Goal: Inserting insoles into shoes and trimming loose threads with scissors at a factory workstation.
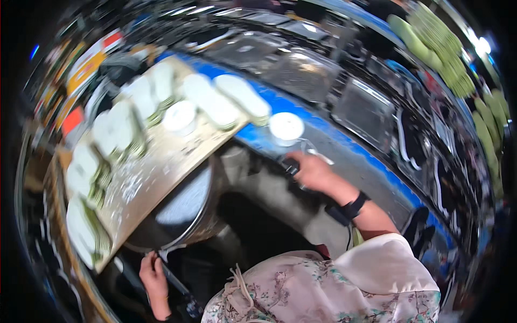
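My right hand (pixel 311 171) is closed around a small dark object (pixel 291 166), whose kind the blur hides. Just beyond it a round white tub (pixel 286 128) stands on the blue-edged bench. At the lower left, my left hand (pixel 155 274) has its fingers drawn together beside the rim of a large round drum (pixel 188 237); what they hold, if anything, does not show. Several stacks of pale green insoles (pixel 119 126) line the far and left edges of a wooden board (pixel 156 167). A second white tub (pixel 180 117) sits among them.
Beneath the board, the drum holds a whitish surface (pixel 186 202). Metal trays (pixel 364 112) and dark racks run along the bench's far side. More green insoles (pixel 439 46) are stacked at the upper right. White scraps (pixel 132 183) lie on the board.
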The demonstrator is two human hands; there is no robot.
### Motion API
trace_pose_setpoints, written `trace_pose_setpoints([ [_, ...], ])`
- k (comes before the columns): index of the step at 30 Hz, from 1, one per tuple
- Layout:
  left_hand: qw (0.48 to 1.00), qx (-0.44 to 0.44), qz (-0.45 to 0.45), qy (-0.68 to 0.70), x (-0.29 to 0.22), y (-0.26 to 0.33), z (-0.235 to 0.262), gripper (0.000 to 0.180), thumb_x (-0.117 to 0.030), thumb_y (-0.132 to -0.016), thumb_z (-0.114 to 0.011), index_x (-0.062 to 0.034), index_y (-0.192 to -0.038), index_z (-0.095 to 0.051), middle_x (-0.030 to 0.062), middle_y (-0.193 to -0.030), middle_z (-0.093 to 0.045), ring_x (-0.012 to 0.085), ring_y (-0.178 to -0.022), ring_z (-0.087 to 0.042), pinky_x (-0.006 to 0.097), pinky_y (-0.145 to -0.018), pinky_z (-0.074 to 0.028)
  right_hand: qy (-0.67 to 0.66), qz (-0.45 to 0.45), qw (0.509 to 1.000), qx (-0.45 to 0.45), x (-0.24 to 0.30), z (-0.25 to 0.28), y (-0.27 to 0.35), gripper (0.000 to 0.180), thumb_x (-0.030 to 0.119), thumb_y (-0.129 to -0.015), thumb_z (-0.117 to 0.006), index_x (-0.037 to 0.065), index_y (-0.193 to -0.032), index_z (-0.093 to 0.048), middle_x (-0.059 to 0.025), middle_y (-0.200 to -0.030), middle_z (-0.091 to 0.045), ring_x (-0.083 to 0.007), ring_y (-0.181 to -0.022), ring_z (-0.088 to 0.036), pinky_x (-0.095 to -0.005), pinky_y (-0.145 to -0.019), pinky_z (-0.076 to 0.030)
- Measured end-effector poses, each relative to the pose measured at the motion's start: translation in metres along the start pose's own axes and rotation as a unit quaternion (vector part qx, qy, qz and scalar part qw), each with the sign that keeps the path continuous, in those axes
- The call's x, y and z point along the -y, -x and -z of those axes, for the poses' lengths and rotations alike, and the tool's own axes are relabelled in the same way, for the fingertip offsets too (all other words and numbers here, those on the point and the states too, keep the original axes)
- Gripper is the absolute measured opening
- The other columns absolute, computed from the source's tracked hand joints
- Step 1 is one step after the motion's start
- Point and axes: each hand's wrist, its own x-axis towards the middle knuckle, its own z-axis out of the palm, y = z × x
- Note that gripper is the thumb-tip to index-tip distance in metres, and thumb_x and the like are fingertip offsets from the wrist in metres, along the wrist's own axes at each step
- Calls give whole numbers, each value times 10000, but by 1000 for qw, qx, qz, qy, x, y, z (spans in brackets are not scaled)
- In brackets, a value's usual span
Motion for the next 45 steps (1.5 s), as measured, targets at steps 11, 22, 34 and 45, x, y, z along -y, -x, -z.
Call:
trace_pose_setpoints([
  [11,978,129,-24,-165,-41,-58,-142,382,-228,-942,-365,36,-780,-588,244,-740,-579,411,-696,-566,448,-598,-440,306,-395,780,-376,-359,267,137,602,117,-771,-474,192,-1338,-285,-252,-967,-600,-423,-901,-570,-480,-756,-441],
  [22,970,110,2,-216,-44,-66,-144,407,-247,-937,-356,38,-732,-563,269,-677,-545,441,-649,-534,485,-563,-409,151,-253,919,-262,-302,222,109,762,-106,-631,-518,184,-1318,-361,-239,-1119,-551,-361,-1062,-534,-379,-857,-425],
  [34,995,97,-19,10,-51,-83,-102,207,-170,-855,-536,19,-886,-617,193,-866,-615,342,-804,-594,366,-701,-465,185,-52,865,-463,-284,294,58,580,143,-764,-677,59,-1284,-435,-137,-1257,-476,-238,-1145,-455,-299,-978,-321],
  [45,749,15,211,628,-77,-50,-35,440,-249,-936,-454,-47,-1311,-343,113,-1196,-499,189,-1034,-541,306,-819,-489,31,472,880,40,178,-42,-2,696,142,-653,-672,122,-1292,-394,-98,-827,-621,-243,-643,-619,-365,-528,-489],
])
